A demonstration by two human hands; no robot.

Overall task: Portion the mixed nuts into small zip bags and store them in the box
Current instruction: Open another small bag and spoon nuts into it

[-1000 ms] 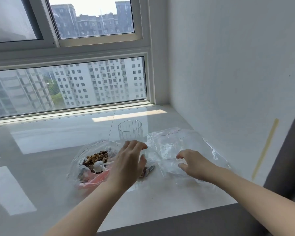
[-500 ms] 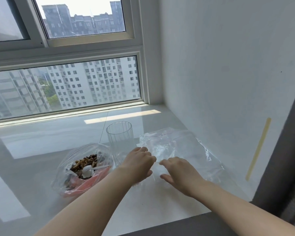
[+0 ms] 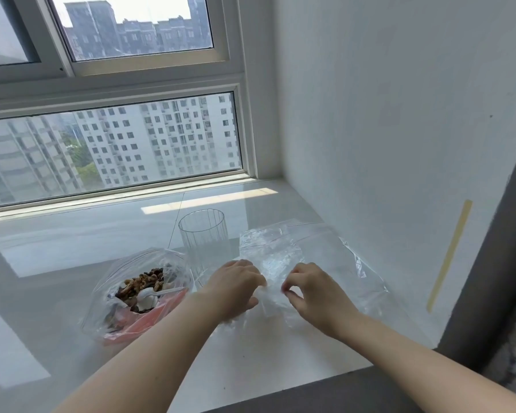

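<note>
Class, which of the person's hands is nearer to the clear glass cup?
Left. The left hand sits just below the glass cup; the right hand lies farther right, on the zip bags.

The left hand (image 3: 236, 289) is leaving the nut bag (image 3: 137, 290) at nine o'clock. Both hands are now pinching one clear zip bag (image 3: 273, 290), the right hand (image 3: 313, 289) curling onto it.

I see open bench (image 3: 72, 248) to the left and toward the window (image 3: 116, 150). A glass cup (image 3: 203, 236) stands just beyond my hands, the nut bag (image 3: 140, 290) sits left of them, and the wall (image 3: 399, 129) closes the right side.
</note>
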